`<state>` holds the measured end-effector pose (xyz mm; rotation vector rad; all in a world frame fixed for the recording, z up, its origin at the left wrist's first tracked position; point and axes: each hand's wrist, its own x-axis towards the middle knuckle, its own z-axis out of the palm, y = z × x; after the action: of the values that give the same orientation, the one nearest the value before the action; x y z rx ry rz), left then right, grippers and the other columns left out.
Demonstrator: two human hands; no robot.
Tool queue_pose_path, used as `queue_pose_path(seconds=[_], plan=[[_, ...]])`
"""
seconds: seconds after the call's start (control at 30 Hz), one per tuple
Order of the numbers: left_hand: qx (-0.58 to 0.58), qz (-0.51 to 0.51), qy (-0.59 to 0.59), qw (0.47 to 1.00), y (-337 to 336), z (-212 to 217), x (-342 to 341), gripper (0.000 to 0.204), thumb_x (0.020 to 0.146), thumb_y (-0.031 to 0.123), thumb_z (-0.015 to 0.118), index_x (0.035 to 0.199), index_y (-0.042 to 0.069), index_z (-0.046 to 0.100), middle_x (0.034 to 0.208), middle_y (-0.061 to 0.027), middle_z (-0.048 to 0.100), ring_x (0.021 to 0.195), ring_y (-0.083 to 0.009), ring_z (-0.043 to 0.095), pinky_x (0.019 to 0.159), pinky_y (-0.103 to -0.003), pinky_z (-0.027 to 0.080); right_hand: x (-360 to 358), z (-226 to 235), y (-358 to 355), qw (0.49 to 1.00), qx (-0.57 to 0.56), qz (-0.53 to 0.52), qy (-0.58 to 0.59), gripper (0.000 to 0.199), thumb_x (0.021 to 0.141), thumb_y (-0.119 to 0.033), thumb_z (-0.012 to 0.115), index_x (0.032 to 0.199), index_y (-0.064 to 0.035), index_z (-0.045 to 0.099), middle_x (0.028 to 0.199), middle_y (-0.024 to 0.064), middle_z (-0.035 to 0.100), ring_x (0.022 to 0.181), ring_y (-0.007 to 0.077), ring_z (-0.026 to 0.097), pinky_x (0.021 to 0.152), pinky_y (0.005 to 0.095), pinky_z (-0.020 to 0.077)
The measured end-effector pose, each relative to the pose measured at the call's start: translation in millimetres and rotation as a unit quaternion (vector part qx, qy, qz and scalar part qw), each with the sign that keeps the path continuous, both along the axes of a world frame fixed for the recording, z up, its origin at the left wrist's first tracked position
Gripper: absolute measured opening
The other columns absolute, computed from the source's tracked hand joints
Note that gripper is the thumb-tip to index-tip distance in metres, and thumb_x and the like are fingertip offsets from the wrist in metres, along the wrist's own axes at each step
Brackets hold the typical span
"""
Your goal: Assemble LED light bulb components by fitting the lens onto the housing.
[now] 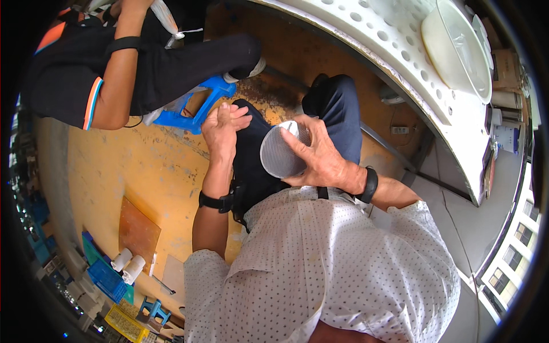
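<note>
My right hand point(320, 151) is wrapped round a grey mesh cylinder point(278, 155) with a fine grid surface, held tilted above my lap. The thumb lies across its side, and a small white patch shows near the upper rim. Left of the cylinder and apart from it, my left hand point(222, 130) is raised with its fingers loosely stretched, and nothing shows in it. Each of my wrists bears a black band. Below the cylinder are my dark trousers point(338, 108).
A white table point(400, 40) with a holed surface stands at the upper right, bearing a translucent tub point(452, 51). Another person point(74, 86) in black sits at upper left, near a blue plastic stool point(200, 108). White rolls point(133, 270) and a blue basket point(107, 280) are at lower left.
</note>
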<state>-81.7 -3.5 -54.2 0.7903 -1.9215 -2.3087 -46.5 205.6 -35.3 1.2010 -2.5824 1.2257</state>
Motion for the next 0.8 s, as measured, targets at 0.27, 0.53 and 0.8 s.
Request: queue_pose_path(seconds=[0.27, 0.53, 0.8], plan=[[0.088, -0.085, 0.022, 0.992, 1, 4, 38, 0.026, 0.091, 0.008, 0.054, 0.109, -0.009, 0.055, 0.102, -0.0221, 0.063, 0.082, -0.0233, 0.066, 0.074, -0.033, 0.055, -14, 5, -6, 0.995, -0.063, -0.08, -0.015, 0.106, 0.047, -0.024, 0.086, 0.138, -0.0115, 0.033, 0.126, 0.0249, 0.032, 0.11, 0.0403, 0.039, 0.091, 0.0481, 0.0381], [0.055, -0.152, 0.105, 0.981, 28, 13, 51, 0.026, 0.087, 0.004, 0.059, 0.109, -0.009, 0.056, 0.097, -0.0098, 0.065, 0.085, -0.0099, 0.06, 0.075, -0.023, 0.048, -10, 1, -13, 0.997, -0.04, -0.058, 0.008, 0.104, 0.046, -0.023, 0.085, 0.137, -0.013, 0.035, 0.126, 0.0247, 0.034, 0.111, 0.041, 0.039, 0.093, 0.0484, 0.038], [-0.228, -0.108, 0.034, 0.967, 32, 8, 26, 0.033, 0.093, 0.025, 0.052, 0.085, -0.005, 0.063, 0.075, -0.008, 0.067, 0.063, -0.0107, 0.059, 0.058, -0.025, 0.048, -4, 0, -11, 0.998, -0.002, -0.063, -0.027, 0.105, 0.046, -0.024, 0.085, 0.138, -0.0125, 0.035, 0.126, 0.0246, 0.033, 0.111, 0.04, 0.039, 0.093, 0.0478, 0.0384]])
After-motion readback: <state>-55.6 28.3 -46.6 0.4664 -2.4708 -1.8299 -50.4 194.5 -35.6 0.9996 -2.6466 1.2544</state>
